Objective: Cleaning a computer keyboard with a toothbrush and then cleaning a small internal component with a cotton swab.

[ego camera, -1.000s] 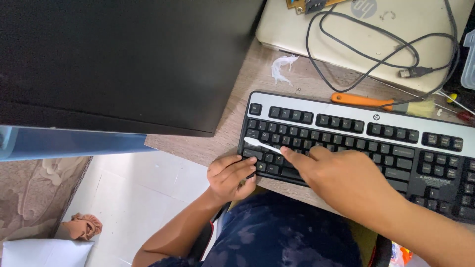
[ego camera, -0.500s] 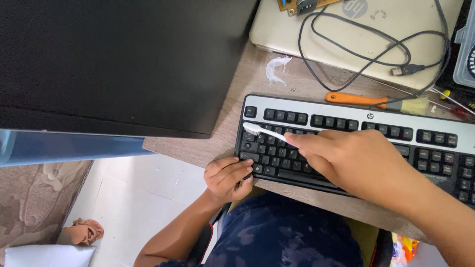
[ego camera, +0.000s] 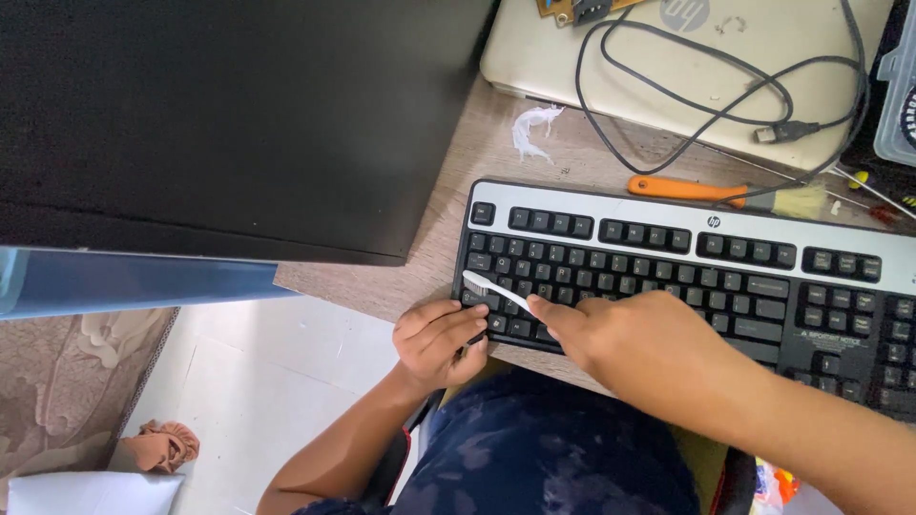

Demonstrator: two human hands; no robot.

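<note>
A black and silver keyboard (ego camera: 668,253) lies on the wooden desk (ego camera: 477,181). My right hand (ego camera: 649,348) grips a white toothbrush (ego camera: 491,289), its bristled head resting on the keys near the keyboard's left end. My left hand (ego camera: 437,339) curls around the keyboard's front left corner, fingers on the edge keys, thumb underneath out of sight.
A large black computer case (ego camera: 239,114) fills the left of the desk. Behind the keyboard lie an orange-handled brush (ego camera: 711,193), a beige closed laptop (ego camera: 668,67) with a black cable (ego camera: 687,95) on it, and small screwdrivers (ego camera: 873,191). White floor (ego camera: 248,391) shows below left.
My right hand has drawn the toothbrush from the upper key rows down and left toward the lower left keys. My left hand stays at the keyboard's corner.
</note>
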